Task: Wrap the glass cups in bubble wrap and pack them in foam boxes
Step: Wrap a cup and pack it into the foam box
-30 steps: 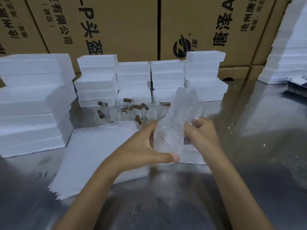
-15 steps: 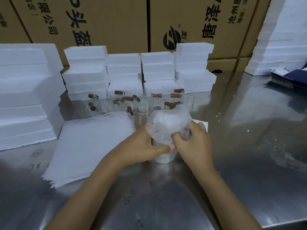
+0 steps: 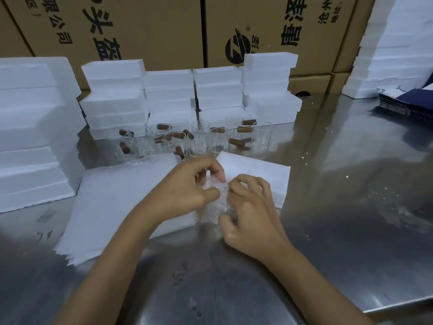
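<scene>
Bundle now lower, down at the bench (image 3: 328,231), top of the wrap folded in.
I see my left hand (image 3: 187,191) and right hand (image 3: 250,214) both curled round the bubble-wrapped cup (image 3: 216,202), pinching the wrap, between the sheet stack (image 3: 112,207) and a foam box (image 3: 257,170); bare glass cups (image 3: 199,137) stand behind.

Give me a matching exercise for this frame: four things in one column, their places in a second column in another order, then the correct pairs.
Things:
1. bubble-wrapped cup
2. stack of bubble wrap sheets
3. bare glass cups
4. dark blue folded cartons

Places:
A. far right of the table
B. between both hands
C. flat on the table, left of the hands
D. in front of the foam box stacks

Pairs: 1-B, 2-C, 3-D, 4-A
</scene>
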